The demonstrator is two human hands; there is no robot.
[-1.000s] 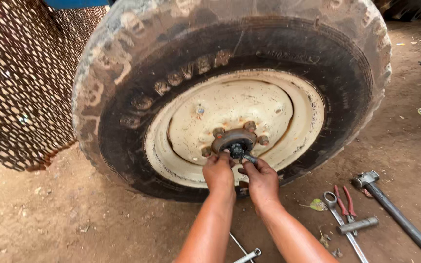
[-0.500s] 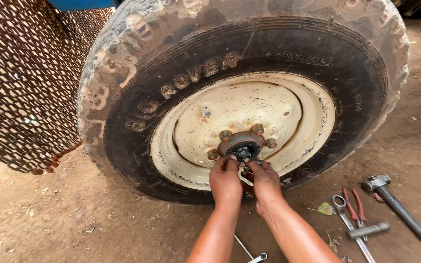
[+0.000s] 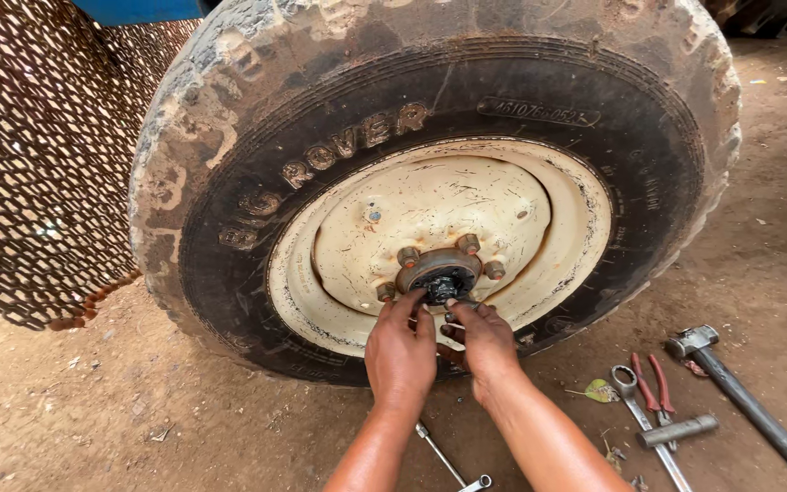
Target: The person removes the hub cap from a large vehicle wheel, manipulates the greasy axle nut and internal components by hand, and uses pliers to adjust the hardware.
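Observation:
A big muddy tyre (image 3: 257,118) on a cream steel rim (image 3: 430,210) stands upright on the dirt. At its middle is a dark hub (image 3: 440,274) ringed by several rusty nuts. My left hand (image 3: 401,351) reaches up with its fingertips at the hub's lower left edge. My right hand (image 3: 483,342) is beside it, fingers pinched on a small thin metal piece (image 3: 455,321) just below the hub. What exactly that piece is I cannot make out.
A rusty expanded-metal mesh (image 3: 38,173) hangs at the left. On the ground at the right lie a hammer (image 3: 740,392), red-handled pliers (image 3: 653,387), a ring spanner (image 3: 644,419) and a short metal rod (image 3: 678,430). A thin wrench (image 3: 448,465) lies between my forearms.
Both hands stay at the hub, working just under it. The view has shifted slightly, so the wheel sits a little more to the right and lower.

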